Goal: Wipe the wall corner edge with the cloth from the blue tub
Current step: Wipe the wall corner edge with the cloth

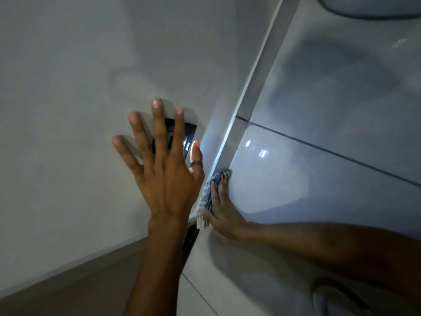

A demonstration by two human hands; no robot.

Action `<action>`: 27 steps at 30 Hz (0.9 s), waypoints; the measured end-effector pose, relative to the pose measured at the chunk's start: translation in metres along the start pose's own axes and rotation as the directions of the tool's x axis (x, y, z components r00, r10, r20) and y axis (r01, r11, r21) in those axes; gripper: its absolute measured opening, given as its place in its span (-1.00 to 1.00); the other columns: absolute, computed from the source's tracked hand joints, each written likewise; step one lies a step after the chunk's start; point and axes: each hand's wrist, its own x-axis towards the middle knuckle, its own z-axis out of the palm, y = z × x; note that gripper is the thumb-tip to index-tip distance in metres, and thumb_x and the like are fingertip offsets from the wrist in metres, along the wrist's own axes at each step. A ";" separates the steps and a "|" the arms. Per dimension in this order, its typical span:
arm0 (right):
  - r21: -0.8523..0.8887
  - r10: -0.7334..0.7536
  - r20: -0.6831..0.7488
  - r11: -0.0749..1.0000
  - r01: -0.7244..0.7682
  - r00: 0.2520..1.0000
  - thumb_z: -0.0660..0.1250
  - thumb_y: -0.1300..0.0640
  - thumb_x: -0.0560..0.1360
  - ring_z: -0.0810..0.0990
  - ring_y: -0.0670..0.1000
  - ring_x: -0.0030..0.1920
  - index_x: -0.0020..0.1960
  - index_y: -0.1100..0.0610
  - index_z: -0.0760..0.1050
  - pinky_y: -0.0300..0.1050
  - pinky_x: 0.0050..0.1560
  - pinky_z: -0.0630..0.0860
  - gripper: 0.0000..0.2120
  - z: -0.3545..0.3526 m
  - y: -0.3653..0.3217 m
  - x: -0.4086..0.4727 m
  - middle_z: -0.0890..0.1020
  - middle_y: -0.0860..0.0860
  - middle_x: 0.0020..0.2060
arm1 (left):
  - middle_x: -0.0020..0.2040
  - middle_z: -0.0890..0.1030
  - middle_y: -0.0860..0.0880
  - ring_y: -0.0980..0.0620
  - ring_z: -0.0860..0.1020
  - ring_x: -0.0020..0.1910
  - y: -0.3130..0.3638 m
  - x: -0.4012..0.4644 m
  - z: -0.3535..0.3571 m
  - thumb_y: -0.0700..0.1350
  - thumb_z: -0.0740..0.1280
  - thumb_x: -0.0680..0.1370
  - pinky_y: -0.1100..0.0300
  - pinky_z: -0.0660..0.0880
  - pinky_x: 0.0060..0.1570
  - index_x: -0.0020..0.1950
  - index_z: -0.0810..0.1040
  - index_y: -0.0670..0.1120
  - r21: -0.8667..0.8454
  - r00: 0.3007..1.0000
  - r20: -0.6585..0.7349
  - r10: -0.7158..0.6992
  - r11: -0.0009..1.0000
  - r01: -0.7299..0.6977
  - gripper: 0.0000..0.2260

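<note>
A grey-and-white patterned cloth (209, 192) is pressed against the wall corner edge (241, 103), a pale strip that runs diagonally from the top right down to the middle. My right hand (224, 213) holds the cloth flat on that edge, fingers over the fabric. My left hand (164, 165) lies spread flat on the plain wall to the left, fingers apart, a ring on the thumb, holding nothing. The blue tub is out of view.
A black switch plate (186, 137) sits on the plain wall under my left fingers. Glossy grey tiles (319, 179) with dark grout lines cover the wall right of the corner. A brown floor strip (75, 286) shows at the lower left.
</note>
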 end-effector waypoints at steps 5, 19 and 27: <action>0.281 0.161 -0.328 0.957 -0.067 0.931 -0.02 -0.39 0.63 -0.38 -0.03 0.67 0.65 -0.08 -0.39 0.12 0.71 -0.16 -0.18 -0.071 -0.032 0.056 -0.44 -0.10 0.63 | 0.74 0.20 -0.16 -0.38 0.16 0.68 0.007 0.022 0.001 0.24 0.11 0.77 -0.39 -0.09 0.60 0.76 0.24 0.05 0.035 1.000 -0.025 0.009 0.999 -0.008 -0.42; 0.053 0.041 -0.253 0.998 -0.029 0.967 0.06 -0.21 0.68 -0.20 0.26 0.70 0.67 0.02 -0.34 0.39 0.65 0.10 -0.21 -0.056 -0.010 0.038 -0.26 0.16 0.69 | 0.77 0.09 -0.11 -0.37 0.06 0.72 0.034 0.069 -0.003 0.20 0.08 0.75 -0.37 -0.17 0.62 0.78 0.13 0.11 0.039 0.998 0.006 0.060 0.997 -0.061 -0.41; 0.128 0.039 -0.180 0.992 -0.016 0.983 -0.03 -0.17 0.71 -0.35 0.14 0.69 0.64 -0.06 -0.43 0.25 0.71 -0.15 -0.29 -0.068 -0.013 0.043 -0.39 0.03 0.66 | 0.75 0.18 -0.13 -0.38 0.14 0.70 0.034 0.068 0.001 0.16 0.11 0.76 -0.41 -0.05 0.63 0.77 0.19 0.09 0.055 0.998 -0.032 0.051 0.997 -0.049 -0.44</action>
